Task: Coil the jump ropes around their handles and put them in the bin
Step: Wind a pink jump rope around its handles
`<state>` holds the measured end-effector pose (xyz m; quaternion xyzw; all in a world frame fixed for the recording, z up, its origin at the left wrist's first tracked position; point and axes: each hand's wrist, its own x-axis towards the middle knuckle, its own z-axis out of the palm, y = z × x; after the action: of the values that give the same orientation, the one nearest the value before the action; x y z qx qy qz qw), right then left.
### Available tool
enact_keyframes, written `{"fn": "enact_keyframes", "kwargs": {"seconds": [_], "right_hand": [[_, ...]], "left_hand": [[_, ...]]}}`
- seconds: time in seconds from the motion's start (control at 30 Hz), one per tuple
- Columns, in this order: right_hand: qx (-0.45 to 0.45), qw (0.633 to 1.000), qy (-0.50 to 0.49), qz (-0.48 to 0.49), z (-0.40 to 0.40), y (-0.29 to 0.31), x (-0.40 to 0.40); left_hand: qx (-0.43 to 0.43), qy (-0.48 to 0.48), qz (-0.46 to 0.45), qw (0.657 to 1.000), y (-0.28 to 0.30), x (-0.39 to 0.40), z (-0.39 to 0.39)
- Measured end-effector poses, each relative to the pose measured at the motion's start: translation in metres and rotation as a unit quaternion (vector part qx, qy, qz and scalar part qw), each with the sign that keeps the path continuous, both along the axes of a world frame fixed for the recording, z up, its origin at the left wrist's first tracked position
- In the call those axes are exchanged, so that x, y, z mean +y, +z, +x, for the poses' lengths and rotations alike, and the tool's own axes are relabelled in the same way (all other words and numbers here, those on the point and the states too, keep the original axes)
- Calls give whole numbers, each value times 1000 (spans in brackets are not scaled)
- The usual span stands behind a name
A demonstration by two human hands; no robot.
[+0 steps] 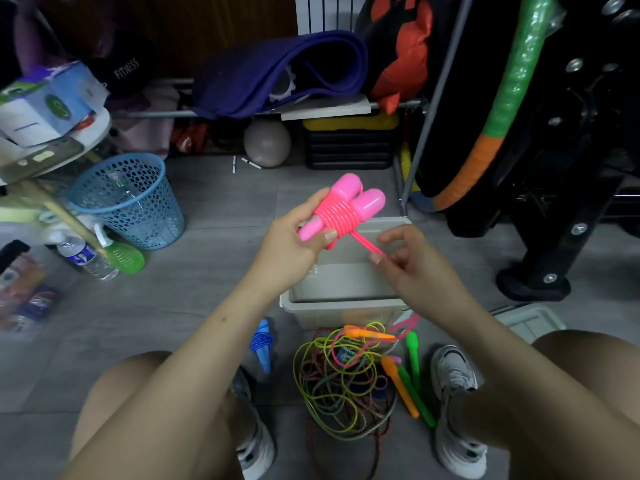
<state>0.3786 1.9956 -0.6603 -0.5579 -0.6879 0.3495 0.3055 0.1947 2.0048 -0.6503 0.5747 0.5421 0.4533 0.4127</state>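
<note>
My left hand (294, 240) grips the two pink handles (356, 199) of a jump rope, held side by side with pink cord (334, 216) coiled tightly around them. A short end of that pink cord runs down to my right hand (412, 261), which pinches it between thumb and fingers. Both hands hover over the grey bin (343, 303) on the floor. In front of the bin lies a tangled pile of ropes (346, 375) in yellow, red and grey, with orange and green handles (408, 386). A blue coiled jump rope (262, 342) lies left of the pile.
A blue mesh wastebasket (128, 199) stands at the left, with a water bottle (86, 256) and green spray bottle (117, 252) beside it. A shelf with a purple mat (277, 71) is behind. A black rack (554, 168) stands right. A grey lid (530, 322) lies near my knee.
</note>
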Motion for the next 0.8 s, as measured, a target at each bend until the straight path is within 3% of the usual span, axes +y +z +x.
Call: {"fn": "enact_keyframes", "kwargs": {"seconds": [0.1, 0.2, 0.3, 0.63, 0.7, 0.8], "right_hand": [[-118, 985, 1, 124, 3, 7, -6], [-181, 938, -7, 295, 6, 13, -3], [-223, 911, 13, 345, 9, 15, 3], [-181, 921, 148, 313, 11, 15, 11], [-138, 941, 162, 265, 12, 19, 13], [-32, 978, 179, 107, 19, 23, 17]], "left_hand": [[49, -18, 0, 999, -4, 3, -4], [60, -47, -17, 997, -2, 2, -9], [84, -90, -23, 992, 2, 1, -15], [155, -239, -76, 956, 10, -10, -12], [144, -261, -105, 949, 13, -11, -13], [123, -299, -140, 936, 13, -13, -17]]}}
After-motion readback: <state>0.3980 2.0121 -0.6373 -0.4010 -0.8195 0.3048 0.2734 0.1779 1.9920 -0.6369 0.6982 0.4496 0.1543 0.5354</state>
